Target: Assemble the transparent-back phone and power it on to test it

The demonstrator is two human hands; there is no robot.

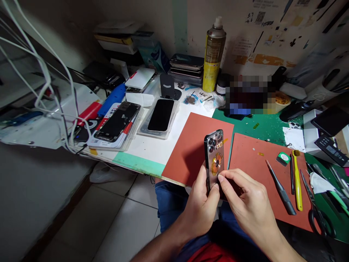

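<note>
Phone [213,153] stands nearly upright in the left hand [197,214], camera end up, over the near edge of the desk [148,146], in front of the red mat [188,136]. Left hand: closed round the lower end, thumb on the back side, fingers along the outer edge. Right hand [249,200]: narrow, thumb and forefinger tips together against the back's lower part, just below the copper-coloured coil [217,164]. Whether they pinch a small part or only touch the surface, cannot tell.

Handling (judged): light, stiff body; smooth frame, probably slippery to dry fingers. The coil and the yellow strip [225,140] look thin and easily creased or torn; glass round the lenses [211,144] would chip or smear. Best hold: the side rails low down, pads flat, little squeeze, clear of coil and lenses.

Obscured: the phone's far face is turned away; its bottom end is covered by the hands. Left fingertips partly behind the body. Type of back cover unclear. A pixelated block [251,91] masks objects at the rear of the desk. Scissors [321,222] lie partly in shadow.
</note>
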